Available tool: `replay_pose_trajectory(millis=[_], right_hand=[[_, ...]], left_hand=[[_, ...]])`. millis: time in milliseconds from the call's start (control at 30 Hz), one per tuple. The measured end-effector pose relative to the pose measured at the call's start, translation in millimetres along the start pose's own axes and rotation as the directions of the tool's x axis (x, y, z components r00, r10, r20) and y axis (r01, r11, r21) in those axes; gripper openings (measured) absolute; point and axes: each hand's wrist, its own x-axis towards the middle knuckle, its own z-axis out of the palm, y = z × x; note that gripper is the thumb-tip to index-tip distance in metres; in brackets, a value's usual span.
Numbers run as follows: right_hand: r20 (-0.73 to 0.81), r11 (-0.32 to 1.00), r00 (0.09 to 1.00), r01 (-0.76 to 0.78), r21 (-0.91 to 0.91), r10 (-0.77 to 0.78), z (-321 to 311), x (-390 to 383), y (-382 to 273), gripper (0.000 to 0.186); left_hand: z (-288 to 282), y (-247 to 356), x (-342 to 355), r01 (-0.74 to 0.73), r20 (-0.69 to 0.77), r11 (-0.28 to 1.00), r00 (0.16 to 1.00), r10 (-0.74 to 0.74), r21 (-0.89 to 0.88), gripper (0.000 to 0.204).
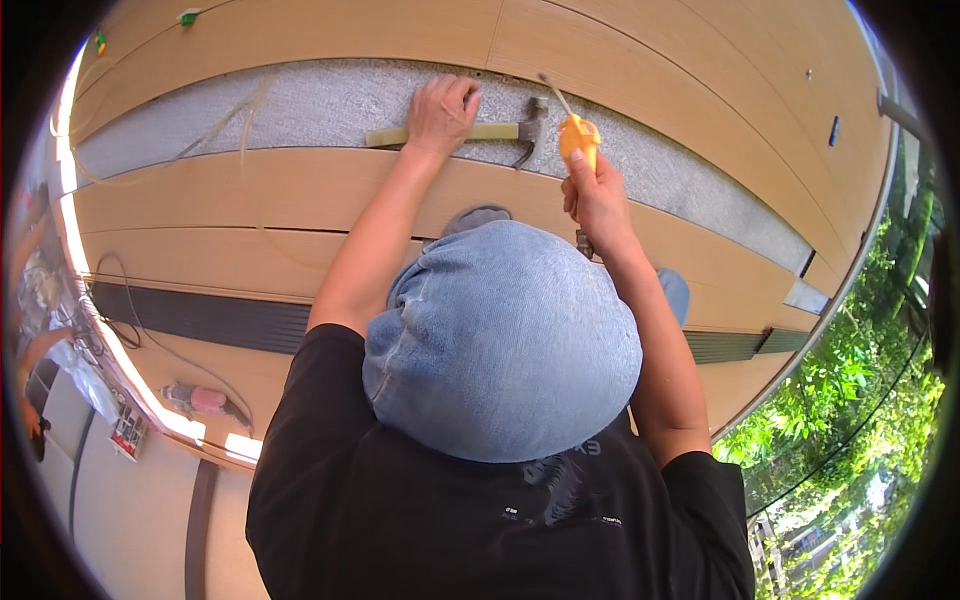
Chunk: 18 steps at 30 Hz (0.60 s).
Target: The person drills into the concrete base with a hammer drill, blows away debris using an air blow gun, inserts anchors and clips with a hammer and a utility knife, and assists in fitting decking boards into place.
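My right hand (598,195) grips a yellow air blow gun (578,140). Its thin metal nozzle points up and left toward the edge of a tan board, and a metal fitting shows below the hand. Left of it, a claw hammer (490,131) with a yellow-green handle lies in the grey gap between boards. My left hand (443,112) is over that handle, its fingers curled toward the upper board's edge. Whatever those fingers may hold is hidden.
Long tan deck boards (330,190) flank the exposed grey strip (330,95). A clear hose (245,130) loops at the left. A corded red-and-grey power tool (208,400) lies lower left. A dark grooved strip (210,315) crosses the deck. Greenery (850,400) borders the right edge.
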Motion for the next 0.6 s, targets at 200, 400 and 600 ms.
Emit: replay_pose_trajectory(millis=[200, 400, 600], right_hand=[[-0.097, 0.996, 0.995, -0.034, -0.088, 0.026, -13.9, -12.1, 7.1, 0.038], [-0.031, 0.977, 1.000, -0.003, -0.212, -0.003, 1.2, -7.0, 10.4, 0.035], [0.066, 0.996, 0.997, -0.031, -0.080, 0.036, 15.6, -7.8, 5.5, 0.037]], left_hand=[[21.9, 17.2, 12.4, 0.102, -0.066, 0.995, 0.993, -0.103, -0.009, 0.019], [28.4, 28.8, 16.6, 0.202, -0.140, 0.979, 0.970, -0.197, 0.024, 0.018], [29.9, 23.8, 18.4, 0.211, -0.138, 0.976, 0.966, -0.217, -0.057, 0.014]])
